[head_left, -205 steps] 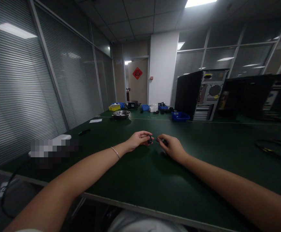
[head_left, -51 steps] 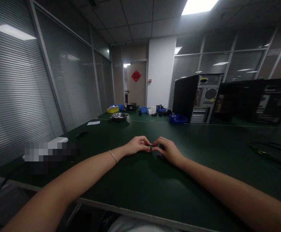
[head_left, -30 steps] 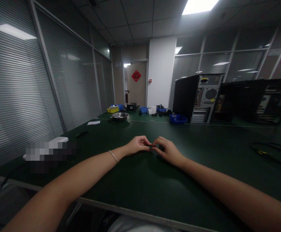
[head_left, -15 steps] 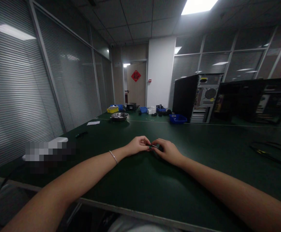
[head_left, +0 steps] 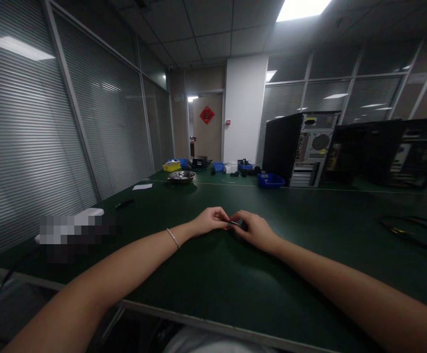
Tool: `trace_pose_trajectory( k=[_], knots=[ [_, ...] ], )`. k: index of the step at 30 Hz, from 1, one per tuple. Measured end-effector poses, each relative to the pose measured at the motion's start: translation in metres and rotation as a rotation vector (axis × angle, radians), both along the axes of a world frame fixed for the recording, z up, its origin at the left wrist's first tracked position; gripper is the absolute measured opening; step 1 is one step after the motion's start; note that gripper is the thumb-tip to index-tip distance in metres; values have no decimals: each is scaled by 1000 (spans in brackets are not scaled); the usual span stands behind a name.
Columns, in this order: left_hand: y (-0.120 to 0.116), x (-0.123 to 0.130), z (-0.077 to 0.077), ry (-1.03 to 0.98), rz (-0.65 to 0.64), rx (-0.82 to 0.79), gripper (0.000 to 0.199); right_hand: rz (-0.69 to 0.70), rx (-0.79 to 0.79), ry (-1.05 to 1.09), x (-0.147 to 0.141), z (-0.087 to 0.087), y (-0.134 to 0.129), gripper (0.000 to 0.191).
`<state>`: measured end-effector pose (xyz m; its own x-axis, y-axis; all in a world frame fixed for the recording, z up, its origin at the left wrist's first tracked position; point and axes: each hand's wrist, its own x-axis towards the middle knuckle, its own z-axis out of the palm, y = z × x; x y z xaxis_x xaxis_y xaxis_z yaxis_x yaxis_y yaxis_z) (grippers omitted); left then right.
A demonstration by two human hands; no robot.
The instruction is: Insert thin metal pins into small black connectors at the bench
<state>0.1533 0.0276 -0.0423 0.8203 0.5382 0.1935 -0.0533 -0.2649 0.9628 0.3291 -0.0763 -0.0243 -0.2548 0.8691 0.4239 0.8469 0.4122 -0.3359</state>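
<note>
Over the green tabletop (head_left: 198,274), my left hand (head_left: 211,219) and my right hand (head_left: 254,229) meet with their fingertips almost touching. A slim silvery piece (head_left: 235,223) shows between thumb and fingers of my right hand, its tip pointing at the left fingertips. Something dark lies under the right fingers, mostly covered. My left thumb and forefinger are pinched together; whatever small thing they hold is too hidden to name.
A metal bowl (head_left: 182,177), a yellow bin (head_left: 171,166) and a blue bin (head_left: 271,181) stand toward the back. A black computer tower (head_left: 281,149) rises at the right, cables (head_left: 412,228) nearer. A dark green object (head_left: 125,203) and white paper (head_left: 142,187) lie left.
Both hands keep nearly the same place and pinch. The small green bit seen at the left fingertips earlier is now less visible. The view has shifted very slightly.
</note>
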Motion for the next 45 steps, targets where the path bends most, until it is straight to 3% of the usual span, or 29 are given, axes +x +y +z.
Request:
trace_pose_trajectory(
  k=[25, 35, 45],
  knots=[
    [-4, 2, 1, 34, 39, 65, 32, -39, -40, 32, -1, -2, 3, 16],
    [-1, 5, -4, -55, 41, -100, 36, 24, -96, 77, 8, 1, 5, 23],
    [-3, 5, -2, -43, 48, -85, 37, 6, -124, 60, 8, 0, 8, 25]
  ],
)
